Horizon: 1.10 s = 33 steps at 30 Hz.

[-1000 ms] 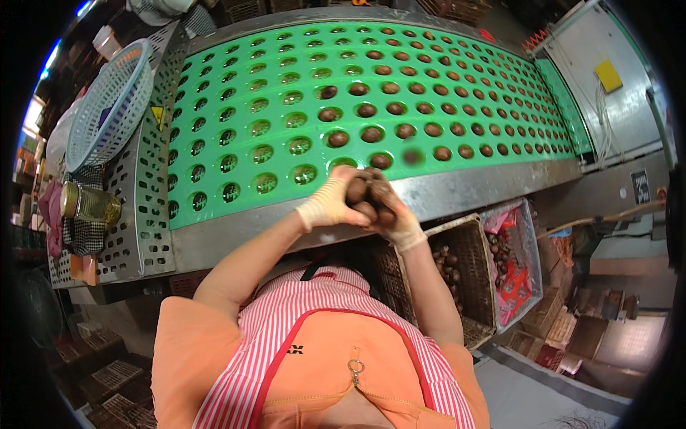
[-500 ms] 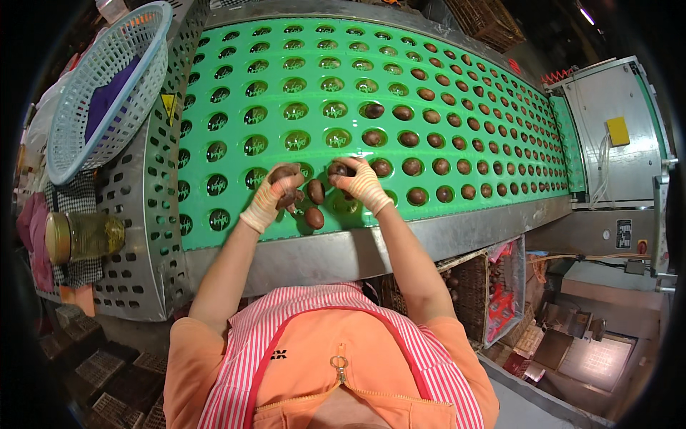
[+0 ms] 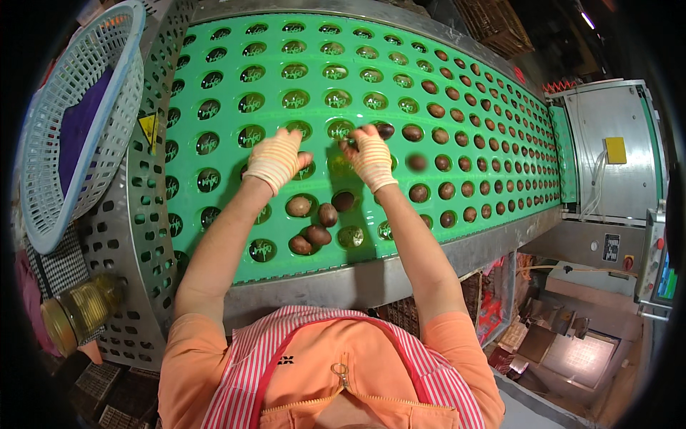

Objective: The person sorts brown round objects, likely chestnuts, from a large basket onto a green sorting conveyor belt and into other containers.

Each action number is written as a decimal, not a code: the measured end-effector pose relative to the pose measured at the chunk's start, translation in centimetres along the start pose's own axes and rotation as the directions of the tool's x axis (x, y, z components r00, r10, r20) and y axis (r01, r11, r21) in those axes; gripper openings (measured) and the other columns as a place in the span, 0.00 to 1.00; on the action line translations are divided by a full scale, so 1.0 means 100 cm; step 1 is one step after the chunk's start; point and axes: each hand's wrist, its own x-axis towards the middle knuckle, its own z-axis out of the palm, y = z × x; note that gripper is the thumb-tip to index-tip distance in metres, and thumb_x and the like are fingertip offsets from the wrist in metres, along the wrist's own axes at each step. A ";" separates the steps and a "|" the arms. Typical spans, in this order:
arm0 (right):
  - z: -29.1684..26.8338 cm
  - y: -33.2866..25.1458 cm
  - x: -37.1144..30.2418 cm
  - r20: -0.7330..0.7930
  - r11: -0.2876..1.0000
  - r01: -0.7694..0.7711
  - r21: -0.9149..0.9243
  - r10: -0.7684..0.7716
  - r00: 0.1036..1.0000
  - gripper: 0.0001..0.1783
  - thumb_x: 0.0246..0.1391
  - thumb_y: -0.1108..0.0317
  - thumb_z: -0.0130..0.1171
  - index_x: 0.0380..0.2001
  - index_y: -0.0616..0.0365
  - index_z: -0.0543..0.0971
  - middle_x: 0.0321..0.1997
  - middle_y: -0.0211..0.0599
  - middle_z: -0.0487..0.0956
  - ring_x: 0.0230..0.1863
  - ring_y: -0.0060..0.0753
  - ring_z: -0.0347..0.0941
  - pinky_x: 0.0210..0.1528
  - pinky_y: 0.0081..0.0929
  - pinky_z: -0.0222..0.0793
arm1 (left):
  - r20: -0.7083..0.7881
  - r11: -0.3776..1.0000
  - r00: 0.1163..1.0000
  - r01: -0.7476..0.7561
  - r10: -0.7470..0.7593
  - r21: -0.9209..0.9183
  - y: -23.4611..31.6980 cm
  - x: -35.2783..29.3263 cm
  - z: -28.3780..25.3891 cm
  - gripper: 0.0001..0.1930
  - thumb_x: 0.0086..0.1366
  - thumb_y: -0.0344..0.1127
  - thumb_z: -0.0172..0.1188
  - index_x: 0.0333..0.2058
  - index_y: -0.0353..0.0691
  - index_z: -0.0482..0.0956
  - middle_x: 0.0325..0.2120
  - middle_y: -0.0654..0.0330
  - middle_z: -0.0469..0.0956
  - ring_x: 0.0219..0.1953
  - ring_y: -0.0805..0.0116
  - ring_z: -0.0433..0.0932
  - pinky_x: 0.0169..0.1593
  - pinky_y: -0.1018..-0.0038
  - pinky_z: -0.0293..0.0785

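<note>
Both gloved hands reach out over a green perforated sorting tray whose round pockets run in rows toward twelve and two o'clock. The left hand, in a pale knitted glove, lies palm down with its fingers spread loose over the pockets near the middle of the view; they grip nothing that can be seen. The right hand, gloved the same way, sits just beside it toward three o'clock, fingers curled at a dark brown oval fruit at its fingertips; whether they actually pinch it cannot be told. Another brown fruit, blurred, sits just off the right hand at three o'clock.

Between the forearms, toward six o'clock of the hands, a loose cluster of brown fruits lies on the green surface, some in pockets, some resting on the plastic between them. Filled pockets of fruit continue in rows to the right, while the pockets at the left and top stand bare.

At nine o'clock a pale blue plastic basket leans on the perforated metal frame. Below it, near seven o'clock, lies a glass jar with a gold lid. At three o'clock stands a grey metal machine housing with a yellow patch. The person wears an orange shirt and a red-striped apron.
</note>
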 end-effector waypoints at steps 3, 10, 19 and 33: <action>0.002 -0.004 0.027 -0.132 0.916 0.393 -0.082 -0.401 0.907 0.23 0.53 0.65 0.60 0.54 0.45 0.75 0.60 0.42 0.72 0.58 0.55 0.69 0.56 0.46 0.69 | -0.245 0.939 0.956 -0.227 0.164 -0.257 -0.008 0.041 0.014 0.21 0.66 0.48 0.56 0.54 0.48 0.72 0.55 0.56 0.71 0.55 0.49 0.73 0.56 0.56 0.72; -0.017 -0.048 -0.050 -0.048 0.997 0.079 0.010 -0.078 0.996 0.23 0.49 0.64 0.63 0.50 0.50 0.75 0.52 0.49 0.73 0.53 0.60 0.68 0.50 0.46 0.72 | -0.511 0.919 0.780 -0.391 0.362 0.054 -0.019 0.064 0.060 0.24 0.63 0.40 0.57 0.59 0.50 0.70 0.58 0.56 0.68 0.61 0.50 0.65 0.62 0.57 0.65; -0.001 -0.044 -0.169 -0.035 0.977 0.188 -0.104 -0.193 0.981 0.26 0.38 0.73 0.63 0.46 0.50 0.76 0.46 0.43 0.73 0.46 0.51 0.70 0.48 0.45 0.70 | -0.254 0.902 0.918 -0.364 0.305 -0.231 0.000 -0.071 0.082 0.14 0.58 0.42 0.62 0.41 0.43 0.79 0.40 0.55 0.77 0.45 0.50 0.74 0.50 0.59 0.72; -0.032 0.001 -0.279 -0.305 0.982 -0.045 0.184 0.100 0.947 0.20 0.48 0.71 0.64 0.47 0.51 0.79 0.55 0.46 0.74 0.54 0.54 0.68 0.57 0.44 0.67 | -0.366 0.899 0.855 -0.427 0.368 -0.094 0.055 -0.022 0.089 0.27 0.61 0.45 0.60 0.57 0.43 0.69 0.54 0.49 0.69 0.57 0.44 0.67 0.58 0.57 0.67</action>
